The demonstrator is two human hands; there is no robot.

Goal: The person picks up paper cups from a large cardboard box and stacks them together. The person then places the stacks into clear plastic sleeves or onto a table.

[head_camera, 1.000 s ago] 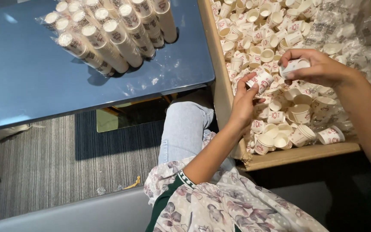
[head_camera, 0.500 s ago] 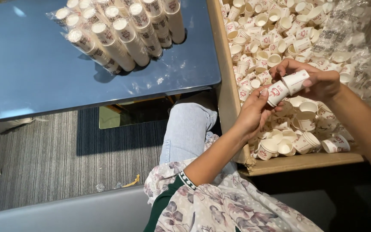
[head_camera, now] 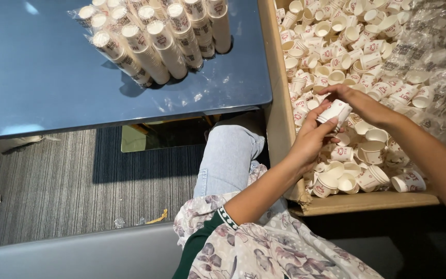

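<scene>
The blue bench (head_camera: 52, 77) takes up the upper left of the view, and on it lie several long stacks of nested paper cups (head_camera: 156, 39) wrapped in clear plastic film, side by side and slanting toward the far edge; these look like the finished part of the work. To the right, touching the bench's edge, stands a big cardboard box (head_camera: 357, 202) filled with a great heap of loose white paper cups (head_camera: 347, 36) with red print, lying every way up, some on their sides and some mouth up, with crumpled clear plastic (head_camera: 440, 57) over the far right part. Judged from how things lie, only a small share has been stacked and wrapped, and most of the cups are still loose in the box, so the greater part of the work is left. Over the near part of the heap both hands meet on a short stack of cups (head_camera: 335, 111), held tilted in the air just above the loose ones. The right hand (head_camera: 360, 103) has its grip closed round the upper end of that stack, fingers curled over it. The left hand (head_camera: 311, 139) comes up from below, fingers partly curled, fingertips on the lower end of the same stack; its grip looks light, more steadying than clasping. How many cups are in the stack cannot be told.
</scene>
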